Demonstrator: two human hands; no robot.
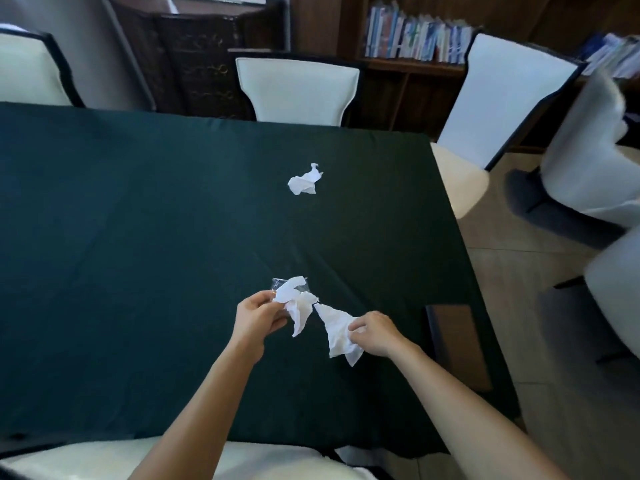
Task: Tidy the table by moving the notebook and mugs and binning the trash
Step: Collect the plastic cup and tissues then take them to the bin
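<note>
My left hand (258, 315) is closed on a bunch of crumpled white tissue (296, 303) together with a clear plastic wrapper (277, 283), held just above the dark green tablecloth (138, 220). My right hand (375, 332) pinches a second white tissue (337, 332) that hangs down beside the first. A third crumpled tissue (304, 181) lies alone on the cloth farther away, toward the table's far right. No notebook or mugs are in view.
White-backed chairs stand around the table: one at the far side (298, 88), one at the far right corner (502, 95), one at the far left (31, 71), others on the right. A seat cushion (104, 459) is at the near edge. Bookshelves (415, 39) line the back wall.
</note>
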